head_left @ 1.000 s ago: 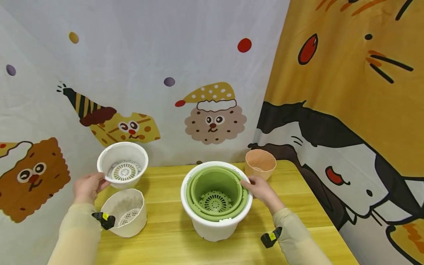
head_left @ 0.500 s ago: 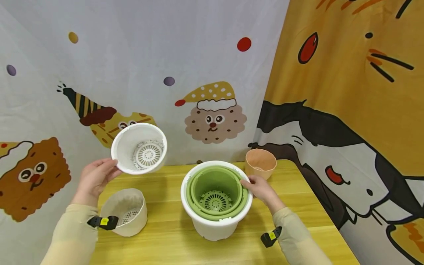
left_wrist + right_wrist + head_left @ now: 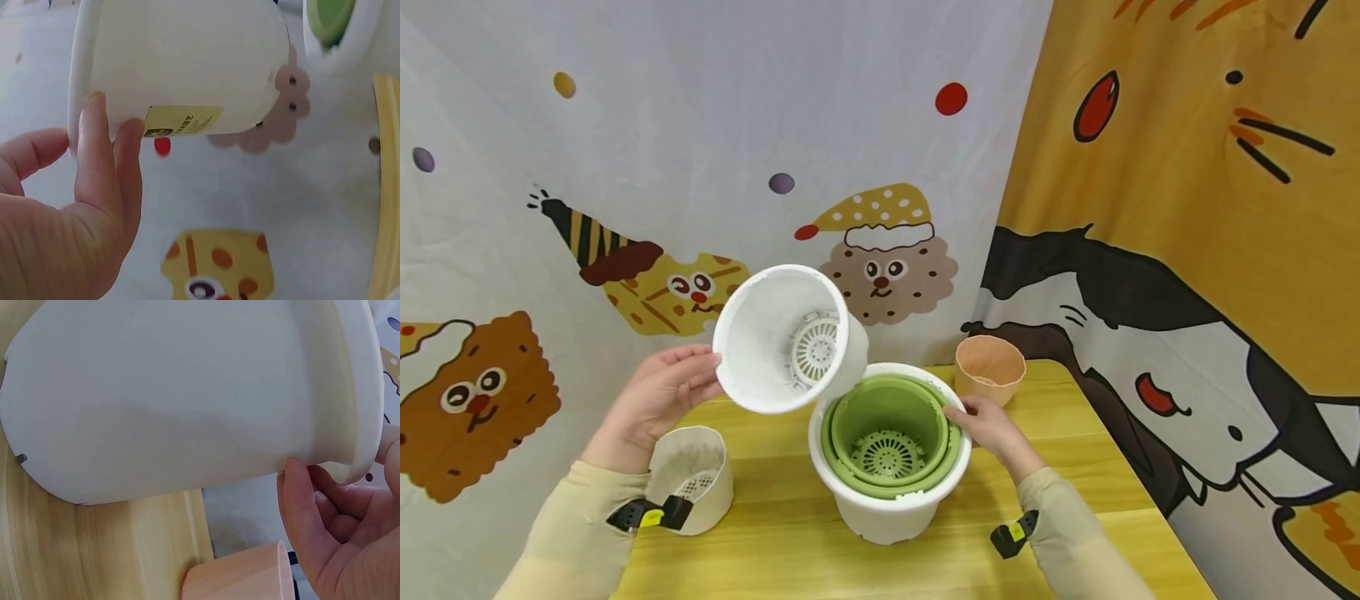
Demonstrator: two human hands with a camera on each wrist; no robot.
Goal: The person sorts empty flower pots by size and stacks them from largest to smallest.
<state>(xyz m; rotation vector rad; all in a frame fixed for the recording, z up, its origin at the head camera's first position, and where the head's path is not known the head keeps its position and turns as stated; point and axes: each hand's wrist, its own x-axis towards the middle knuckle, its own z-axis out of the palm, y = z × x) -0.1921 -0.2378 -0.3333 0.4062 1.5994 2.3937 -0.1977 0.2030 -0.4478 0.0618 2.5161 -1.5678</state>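
My left hand pinches the rim of a white plastic flowerpot and holds it tilted in the air, its slotted bottom facing me. In the left wrist view a yellow label shows on that pot's side, with thumb and fingers on either side of the rim. A larger white pot stands on the table with green pots nested inside. My right hand grips this pot's right rim; in the right wrist view the fingers curl under it. The raised pot overlaps the nest's upper left edge in the head view.
A cream pot stands on the left of the wooden table. At the back right is a small peach-orange pot. A printed cartoon curtain hangs behind the table and along its right side.
My left hand has lifted the white flowerpot from beside the cream pot and carried it right toward the nested pots, tilting it more. My right hand has stayed on the larger pot's rim.
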